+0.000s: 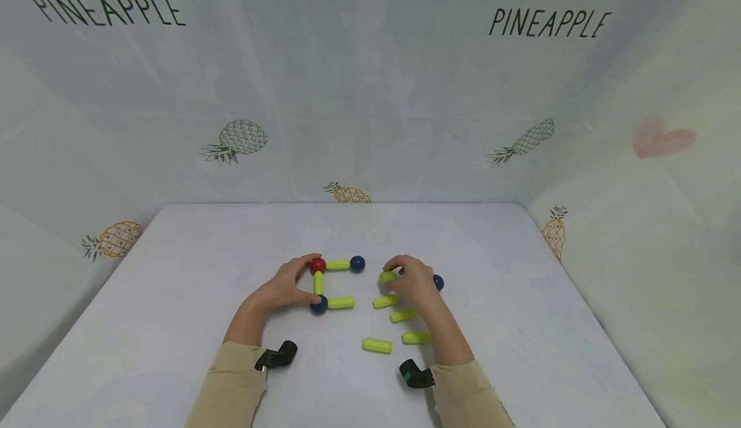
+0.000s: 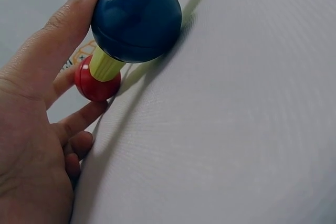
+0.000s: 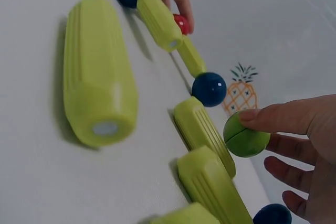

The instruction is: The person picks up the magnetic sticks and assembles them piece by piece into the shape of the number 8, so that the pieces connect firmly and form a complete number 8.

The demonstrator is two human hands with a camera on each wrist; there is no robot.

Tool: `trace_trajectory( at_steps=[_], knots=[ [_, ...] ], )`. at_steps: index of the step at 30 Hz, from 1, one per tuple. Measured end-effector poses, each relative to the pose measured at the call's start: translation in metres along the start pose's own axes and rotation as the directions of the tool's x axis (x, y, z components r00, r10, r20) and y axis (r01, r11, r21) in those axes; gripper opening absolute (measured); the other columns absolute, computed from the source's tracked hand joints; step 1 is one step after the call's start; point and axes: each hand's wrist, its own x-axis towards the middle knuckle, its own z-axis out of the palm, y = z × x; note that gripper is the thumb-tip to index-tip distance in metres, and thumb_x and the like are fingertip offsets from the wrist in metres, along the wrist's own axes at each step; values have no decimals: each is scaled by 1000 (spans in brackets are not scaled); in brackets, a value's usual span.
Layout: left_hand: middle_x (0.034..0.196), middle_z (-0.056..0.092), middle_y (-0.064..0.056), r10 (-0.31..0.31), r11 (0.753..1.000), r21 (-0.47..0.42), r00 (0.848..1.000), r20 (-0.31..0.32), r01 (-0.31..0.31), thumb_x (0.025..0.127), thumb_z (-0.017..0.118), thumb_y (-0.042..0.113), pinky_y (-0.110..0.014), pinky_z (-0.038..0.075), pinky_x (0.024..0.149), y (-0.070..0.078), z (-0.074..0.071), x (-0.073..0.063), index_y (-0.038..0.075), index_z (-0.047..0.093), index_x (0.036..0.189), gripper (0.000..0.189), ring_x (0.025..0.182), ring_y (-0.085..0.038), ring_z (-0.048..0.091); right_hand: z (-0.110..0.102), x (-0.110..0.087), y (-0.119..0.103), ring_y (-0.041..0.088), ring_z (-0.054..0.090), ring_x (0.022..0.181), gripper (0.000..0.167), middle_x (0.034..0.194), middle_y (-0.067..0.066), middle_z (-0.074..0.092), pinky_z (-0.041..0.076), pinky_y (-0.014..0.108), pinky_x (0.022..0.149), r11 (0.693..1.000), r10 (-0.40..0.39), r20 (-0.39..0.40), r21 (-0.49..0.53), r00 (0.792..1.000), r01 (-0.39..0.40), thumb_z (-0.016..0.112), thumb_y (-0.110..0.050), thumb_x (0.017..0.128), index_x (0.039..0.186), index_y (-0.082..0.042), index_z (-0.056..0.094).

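My left hand [image 1: 286, 285] spans one side of a partly joined shape, thumb on a near blue ball [image 2: 136, 19] and fingertips at a red ball [image 2: 98, 80]. A yellow-green rod [image 1: 318, 283] links those two balls. From the red ball another rod [image 1: 338, 265] runs right to a second blue ball [image 1: 357, 264]. A third rod [image 1: 341, 302] extends right from the near blue ball, its far end free. Between thumb and fingers, my right hand [image 1: 414, 280] pinches a green ball [image 3: 247, 133], right of the shape and close over the loose rods.
Several loose yellow-green rods, among them a nearer one [image 1: 377, 345], lie on the white table [image 1: 231, 389] below and left of my right hand. Another blue ball [image 1: 439, 282] sits just right of that hand. Behind stands a pineapple-print cloth [image 1: 370, 93].
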Motion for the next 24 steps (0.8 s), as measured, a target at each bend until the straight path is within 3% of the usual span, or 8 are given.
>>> trace_trajectory(
  at_steps=[9, 24],
  knots=[
    [153, 32, -15, -11, 1000, -20, 1000, 9, 11, 73, 87, 33, -63, 25, 108, -1, 0, 1, 18, 34, 151, 96, 139, -40, 25, 5, -9, -13, 23, 56, 95, 24, 104, -3, 63, 48, 36, 72, 994, -85, 64, 67, 994, 81, 82, -15, 80, 101, -20, 70],
    [154, 31, -16, -31, 999, -40, 999, -18, 30, 75, 85, 35, -59, 27, 108, 0, -1, 1, 17, 32, 152, 96, 139, -40, 28, 15, -11, -18, 19, 56, 89, 24, 100, -3, 62, 48, 33, 71, 987, -127, 120, 109, 985, 114, 80, -15, 81, 102, -20, 70]
  ],
)
